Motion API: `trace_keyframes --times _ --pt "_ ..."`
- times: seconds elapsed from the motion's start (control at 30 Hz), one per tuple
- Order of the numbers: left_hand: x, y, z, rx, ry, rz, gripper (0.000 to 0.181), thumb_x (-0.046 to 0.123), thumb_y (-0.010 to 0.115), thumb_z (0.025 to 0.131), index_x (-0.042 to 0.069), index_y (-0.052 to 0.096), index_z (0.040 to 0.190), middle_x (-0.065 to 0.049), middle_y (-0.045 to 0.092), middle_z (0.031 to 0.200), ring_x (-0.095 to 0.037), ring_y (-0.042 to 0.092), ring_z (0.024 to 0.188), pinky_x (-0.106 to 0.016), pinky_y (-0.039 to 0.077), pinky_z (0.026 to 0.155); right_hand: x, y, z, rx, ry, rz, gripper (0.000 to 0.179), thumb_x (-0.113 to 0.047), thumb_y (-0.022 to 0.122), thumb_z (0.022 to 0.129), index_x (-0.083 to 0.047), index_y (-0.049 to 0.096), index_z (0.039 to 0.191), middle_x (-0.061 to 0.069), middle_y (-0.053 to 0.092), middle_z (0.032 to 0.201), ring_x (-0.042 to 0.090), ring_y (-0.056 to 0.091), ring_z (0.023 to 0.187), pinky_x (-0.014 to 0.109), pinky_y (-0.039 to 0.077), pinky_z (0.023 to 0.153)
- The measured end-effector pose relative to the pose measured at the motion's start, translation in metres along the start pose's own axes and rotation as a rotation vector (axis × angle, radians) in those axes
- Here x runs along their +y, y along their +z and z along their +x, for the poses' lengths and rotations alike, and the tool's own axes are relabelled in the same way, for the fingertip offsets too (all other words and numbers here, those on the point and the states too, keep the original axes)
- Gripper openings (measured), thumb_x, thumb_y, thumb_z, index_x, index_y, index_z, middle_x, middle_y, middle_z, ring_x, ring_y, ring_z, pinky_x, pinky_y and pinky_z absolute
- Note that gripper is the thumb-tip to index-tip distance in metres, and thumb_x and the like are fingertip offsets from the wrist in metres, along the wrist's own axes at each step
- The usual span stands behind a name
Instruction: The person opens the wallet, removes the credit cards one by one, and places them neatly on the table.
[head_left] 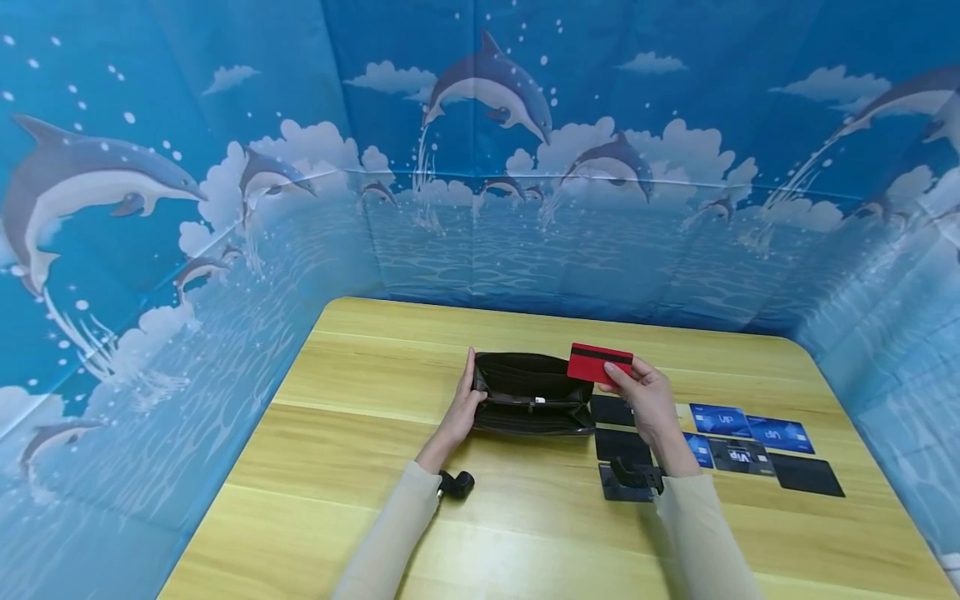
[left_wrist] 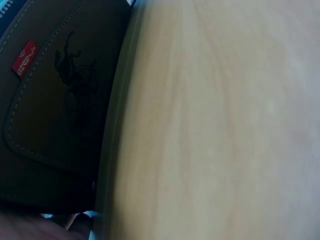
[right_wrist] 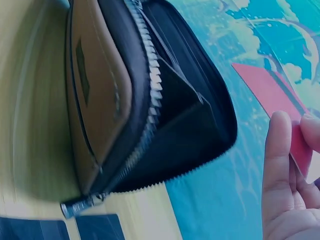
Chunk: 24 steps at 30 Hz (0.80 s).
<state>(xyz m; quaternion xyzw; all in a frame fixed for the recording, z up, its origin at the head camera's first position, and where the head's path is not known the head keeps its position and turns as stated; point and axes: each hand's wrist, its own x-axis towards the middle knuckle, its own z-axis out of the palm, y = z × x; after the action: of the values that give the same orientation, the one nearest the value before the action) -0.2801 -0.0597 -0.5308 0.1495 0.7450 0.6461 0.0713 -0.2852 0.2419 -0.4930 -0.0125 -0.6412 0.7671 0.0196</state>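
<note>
A dark zip-around wallet [head_left: 517, 423] stands unzipped on the table, its mouth facing up and its inner pockets showing. The left hand [head_left: 457, 417] grips the wallet's left end, the thumb at the opening's edge. In the left wrist view, the wallet's outer side [left_wrist: 45, 110] bears a small red tag. Between thumb and fingers, the right hand [head_left: 654, 407] pinches a red card [head_left: 587, 365] with a black stripe. That card is raised over the wallet's right end. The right wrist view shows the wallet's metal zipper [right_wrist: 154, 82] with its pull hanging at the near corner.
On the right of the wooden table [head_left: 360, 467] lie several cards, among them blue cards [head_left: 780, 434], a dark card marked Vip [head_left: 740, 457] and a plain black card [head_left: 806, 475]. More dark cards [head_left: 622, 447] lie beside the wallet. A dolphin-print cloth [head_left: 465, 242] hangs behind.
</note>
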Motion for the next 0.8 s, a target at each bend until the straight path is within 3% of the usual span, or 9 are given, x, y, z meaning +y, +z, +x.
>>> trace_keyframes --times 0.17,0.23,0.33,0.4,0.47,0.6,0.7,0.8 --pt "0.001 -0.001 0.0 -0.006 0.006 0.008 0.074 -0.001 0.032 0.096 0.023 -0.013 0.151 -0.003 -0.014 0.156 -0.024 -0.008 0.141 -0.049 0.008 0.11 -0.001 -0.008 -0.002 0.046 -0.013 0.03 0.027 -0.012 0.069 0.087 -0.01 0.064 0.114 -0.003 0.07 0.097 0.014 0.069 0.075 0.026 0.053 0.072" --pt "0.001 -0.001 0.0 -0.011 0.005 0.008 0.074 -0.001 0.031 0.097 0.023 -0.013 0.151 -0.002 -0.015 0.156 -0.023 -0.008 0.141 -0.05 0.009 0.11 0.009 -0.019 0.002 0.039 -0.045 0.1 0.029 -0.007 0.07 0.085 -0.008 0.065 0.114 0.002 0.07 0.097 0.016 0.069 0.075 0.027 0.053 0.069" --pt "0.002 -0.001 0.0 -0.018 0.004 0.004 0.073 0.0 0.031 0.098 0.024 -0.013 0.15 -0.001 -0.015 0.156 -0.023 -0.008 0.141 -0.049 0.009 0.11 0.014 -0.03 0.001 0.06 -0.065 0.087 0.034 -0.008 0.072 0.084 -0.005 0.063 0.117 0.006 0.069 0.099 0.017 0.068 0.075 0.028 0.054 0.07" --pt "0.002 -0.001 0.0 -0.02 0.005 0.004 0.073 -0.001 0.031 0.097 0.024 -0.013 0.15 -0.002 -0.015 0.156 -0.023 -0.008 0.141 -0.05 0.009 0.11 0.025 -0.044 0.004 0.077 -0.086 0.098 0.038 -0.007 0.074 0.082 -0.003 0.062 0.118 0.009 0.069 0.1 0.019 0.068 0.073 0.029 0.054 0.068" --pt "0.002 -0.001 0.0 -0.02 0.004 0.003 0.073 -0.001 0.031 0.097 0.024 -0.013 0.151 -0.002 -0.015 0.156 -0.023 -0.008 0.141 -0.05 0.009 0.11 0.032 -0.055 0.003 0.131 -0.076 0.041 0.044 -0.016 0.077 0.08 -0.003 0.06 0.12 0.009 0.069 0.101 0.018 0.069 0.072 0.029 0.054 0.069" --pt "0.002 -0.001 0.0 -0.011 0.007 0.003 0.074 -0.001 0.031 0.097 0.023 -0.012 0.151 -0.003 -0.015 0.156 -0.024 -0.008 0.141 -0.05 0.009 0.11 0.06 -0.091 0.01 0.193 -0.082 0.067 0.065 -0.026 0.083 0.073 -0.007 0.054 0.128 0.008 0.069 0.101 0.022 0.07 0.072 0.028 0.053 0.065" --pt "0.001 -0.001 0.0 -0.008 0.009 0.003 0.074 -0.001 0.031 0.096 0.023 -0.012 0.151 -0.003 -0.015 0.156 -0.025 -0.008 0.141 -0.05 0.009 0.11 0.056 -0.105 0.002 0.252 -0.06 0.046 0.074 -0.027 0.083 0.073 -0.009 0.047 0.136 0.006 0.07 0.098 0.024 0.07 0.071 0.029 0.053 0.064" --pt "0.002 -0.001 -0.001 -0.006 0.011 0.002 0.074 0.0 0.032 0.096 0.022 -0.012 0.151 -0.004 -0.015 0.156 -0.026 -0.008 0.141 -0.052 0.009 0.109 0.041 -0.107 -0.013 0.309 -0.033 0.038 0.07 -0.019 0.08 0.076 -0.01 0.047 0.136 0.005 0.071 0.093 0.024 0.07 0.069 0.029 0.052 0.063"
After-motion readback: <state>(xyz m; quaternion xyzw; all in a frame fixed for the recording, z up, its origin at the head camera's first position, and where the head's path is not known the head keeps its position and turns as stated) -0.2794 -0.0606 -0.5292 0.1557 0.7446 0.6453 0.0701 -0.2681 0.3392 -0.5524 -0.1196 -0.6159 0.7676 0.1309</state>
